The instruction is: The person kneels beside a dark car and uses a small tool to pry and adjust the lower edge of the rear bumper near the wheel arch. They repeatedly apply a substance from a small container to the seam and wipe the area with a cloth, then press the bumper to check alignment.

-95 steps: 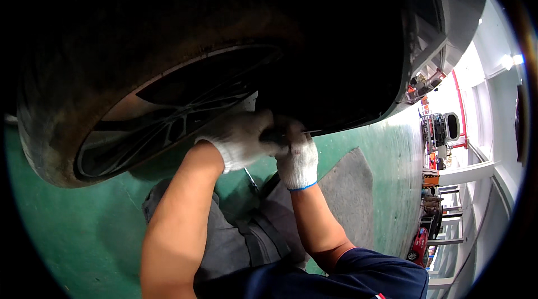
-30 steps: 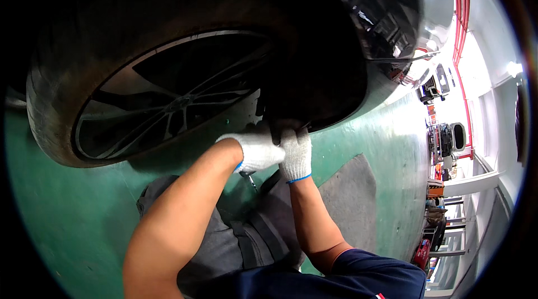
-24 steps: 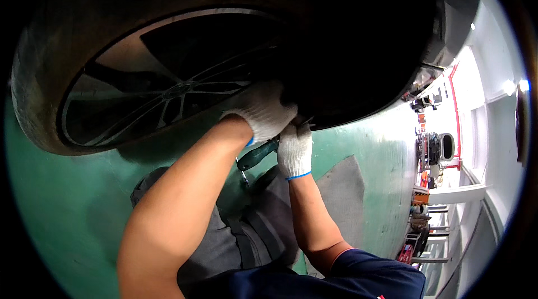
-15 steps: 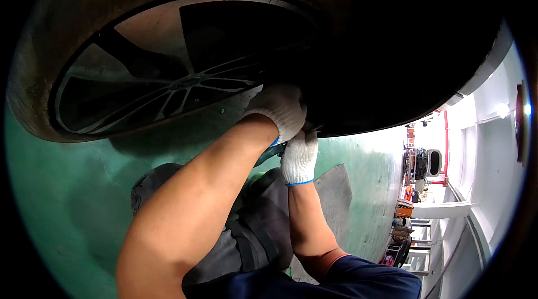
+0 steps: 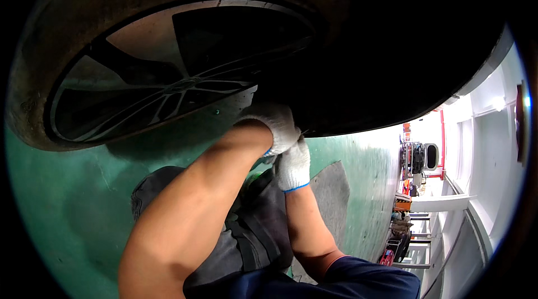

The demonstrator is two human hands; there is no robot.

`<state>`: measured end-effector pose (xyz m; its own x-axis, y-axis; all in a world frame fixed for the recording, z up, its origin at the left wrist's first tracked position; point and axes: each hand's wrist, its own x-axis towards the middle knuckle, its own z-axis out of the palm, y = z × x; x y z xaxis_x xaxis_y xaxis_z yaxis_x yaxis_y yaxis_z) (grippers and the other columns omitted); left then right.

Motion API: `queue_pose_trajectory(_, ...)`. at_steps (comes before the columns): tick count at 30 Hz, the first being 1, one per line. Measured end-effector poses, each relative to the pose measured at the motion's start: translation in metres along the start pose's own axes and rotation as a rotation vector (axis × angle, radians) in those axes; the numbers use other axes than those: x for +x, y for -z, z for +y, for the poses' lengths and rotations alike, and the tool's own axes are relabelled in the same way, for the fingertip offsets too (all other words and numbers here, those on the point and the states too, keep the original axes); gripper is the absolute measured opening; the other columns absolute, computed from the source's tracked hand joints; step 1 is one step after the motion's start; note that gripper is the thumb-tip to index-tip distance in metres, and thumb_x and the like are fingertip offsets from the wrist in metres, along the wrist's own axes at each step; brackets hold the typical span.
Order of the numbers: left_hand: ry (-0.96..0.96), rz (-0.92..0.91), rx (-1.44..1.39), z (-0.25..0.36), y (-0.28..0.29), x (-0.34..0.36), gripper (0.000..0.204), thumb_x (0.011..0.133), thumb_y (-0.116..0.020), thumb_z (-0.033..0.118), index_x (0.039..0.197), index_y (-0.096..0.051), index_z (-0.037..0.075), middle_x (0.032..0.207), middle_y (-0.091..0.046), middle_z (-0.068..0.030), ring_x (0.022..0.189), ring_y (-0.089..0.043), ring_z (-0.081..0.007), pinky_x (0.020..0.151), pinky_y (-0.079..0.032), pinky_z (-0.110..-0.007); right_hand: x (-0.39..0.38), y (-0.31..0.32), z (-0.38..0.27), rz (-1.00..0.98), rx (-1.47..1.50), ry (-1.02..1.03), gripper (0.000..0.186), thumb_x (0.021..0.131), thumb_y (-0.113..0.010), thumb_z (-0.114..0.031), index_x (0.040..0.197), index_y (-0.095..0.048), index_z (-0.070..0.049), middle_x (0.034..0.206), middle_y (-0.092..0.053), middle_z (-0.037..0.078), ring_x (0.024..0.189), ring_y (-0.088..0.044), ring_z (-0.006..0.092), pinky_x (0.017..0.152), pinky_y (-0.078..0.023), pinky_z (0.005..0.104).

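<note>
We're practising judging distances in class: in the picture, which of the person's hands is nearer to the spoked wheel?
Left. The left hand is just below and right of the spoked wheel; the right hand is lower and farther right.

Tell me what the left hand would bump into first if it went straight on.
Most likely the dark car bodywork beside the wheel: the gloved left hand points up and right in the picture, toward it. Shadow hides the depth and any smaller parts between.
</note>
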<state>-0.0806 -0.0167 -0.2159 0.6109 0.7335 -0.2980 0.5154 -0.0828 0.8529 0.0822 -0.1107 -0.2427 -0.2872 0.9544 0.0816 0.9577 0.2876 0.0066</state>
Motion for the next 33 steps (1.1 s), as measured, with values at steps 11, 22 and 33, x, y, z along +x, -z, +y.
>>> queue_pose_trajectory(11,0.133,-0.360,0.160,-0.007,0.008,-0.014,0.066,0.078,-0.066,0.061,0.110,-0.078,0.004,0.115,-0.073,-0.0204,0.107,-0.069,-0.0323,0.093,-0.053,-0.043,0.020,0.019,0.005,0.345,1.338,-0.605,0.022,0.094,-0.059,-0.004,0.115,-0.064,-0.001,0.102,-0.070,0.014,0.090,-0.068,0.0248,0.079,-0.055,0.0356)
queue_pose_trajectory(22,0.192,-0.253,0.096,-0.021,-0.030,-0.005,0.069,0.082,-0.065,0.056,0.129,-0.069,0.005,0.134,-0.067,-0.0182,0.119,-0.067,-0.0319,0.100,-0.053,-0.042,0.011,-0.020,0.014,0.413,1.168,-0.738,0.033,0.105,-0.056,-0.028,0.119,-0.066,0.000,0.103,-0.070,0.012,0.085,-0.061,0.0197,0.076,-0.051,0.0362)
queue_pose_trajectory(33,-0.038,0.010,-0.094,-0.039,-0.083,0.040,0.065,0.089,-0.057,0.057,0.134,-0.065,0.010,0.134,-0.066,-0.0214,0.124,-0.062,-0.0382,0.105,-0.050,-0.045,0.011,-0.009,0.023,0.239,0.951,-0.668,0.033,0.099,-0.060,-0.023,0.120,-0.066,0.001,0.102,-0.072,0.014,0.094,-0.067,0.0221,0.084,-0.052,0.0359)
